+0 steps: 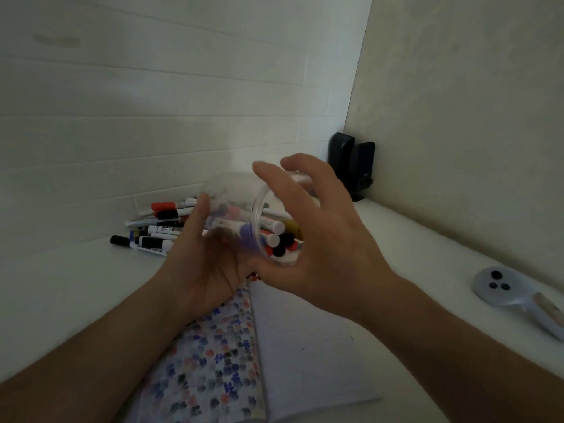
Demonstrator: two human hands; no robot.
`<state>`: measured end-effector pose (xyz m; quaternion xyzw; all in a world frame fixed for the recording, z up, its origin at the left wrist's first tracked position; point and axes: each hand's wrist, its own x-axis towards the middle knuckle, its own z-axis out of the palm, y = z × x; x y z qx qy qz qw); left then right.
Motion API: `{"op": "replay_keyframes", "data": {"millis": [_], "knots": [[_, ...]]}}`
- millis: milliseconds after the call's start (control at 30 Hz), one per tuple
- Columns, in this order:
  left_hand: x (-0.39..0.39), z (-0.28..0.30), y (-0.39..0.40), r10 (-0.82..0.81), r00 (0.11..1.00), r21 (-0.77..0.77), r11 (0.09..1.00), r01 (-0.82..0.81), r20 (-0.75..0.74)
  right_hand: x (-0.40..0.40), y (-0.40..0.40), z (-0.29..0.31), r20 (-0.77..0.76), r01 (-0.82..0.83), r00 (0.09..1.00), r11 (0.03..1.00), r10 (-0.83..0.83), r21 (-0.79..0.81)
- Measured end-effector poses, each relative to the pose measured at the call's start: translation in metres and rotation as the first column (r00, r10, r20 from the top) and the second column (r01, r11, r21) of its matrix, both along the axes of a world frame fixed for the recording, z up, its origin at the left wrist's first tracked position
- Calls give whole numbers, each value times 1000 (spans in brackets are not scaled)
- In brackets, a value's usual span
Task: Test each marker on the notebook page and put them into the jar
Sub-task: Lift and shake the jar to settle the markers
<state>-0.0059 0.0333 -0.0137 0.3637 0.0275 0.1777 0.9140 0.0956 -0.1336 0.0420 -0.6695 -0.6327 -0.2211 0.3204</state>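
Observation:
A clear jar [238,206] lies tipped on its side above the table, its mouth turned toward me, with several markers [279,236] poking out of it. My left hand [201,264] cups the jar from below and the left. My right hand [308,233] is spread over the jar's mouth, fingers apart, thumb under the rim. An open notebook [305,346] lies below my hands, its left page [213,358] covered in coloured test marks. A pile of loose markers [155,230] rests by the back wall.
The white table [67,288] meets a tiled wall behind and a plain wall at right. A dark speaker pair [354,166] stands in the corner. A white controller [515,297] lies at the right edge.

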Motion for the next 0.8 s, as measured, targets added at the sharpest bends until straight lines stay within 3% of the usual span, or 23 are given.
{"op": "replay_keyframes", "data": {"millis": [67,100,133,167,200,233,267,400,467,700,800], "knots": [[0,1,-2,32,997,169,985,-21,-64,9,-5,12,-37,-14,999,1000,15,22],[-1,-1,-3,135,984,386,919,-81,-115,18,-9,21,-74,3,997,1000,0,31],[-2,-4,-3,286,952,654,742,-146,-112,30,-14,30,-109,37,993,999,-34,33],[-4,-8,-3,429,903,870,458,-182,-37,43,-20,41,-142,80,987,997,-77,20],[-5,-12,-2,499,864,967,180,-181,69,59,-25,51,-177,126,976,992,-127,-16],[-5,-14,-1,514,846,986,11,-168,139,75,-29,62,-211,170,960,982,-184,-83],[-5,-15,-1,512,842,985,-55,-166,171,92,-33,72,-231,205,942,962,-244,-180],[-4,-18,4,538,819,979,-139,-147,199,156,-43,88,-199,222,907,823,-371,-522],[-4,-21,8,561,804,980,-116,-159,197,178,-49,85,-148,223,912,765,-383,-604],[0,-24,11,576,797,984,-103,-147,179,210,-57,90,181,394,900,564,-396,-726],[1,-26,11,571,802,985,-109,-135,173,216,-48,83,293,432,900,559,-323,-708]]}}
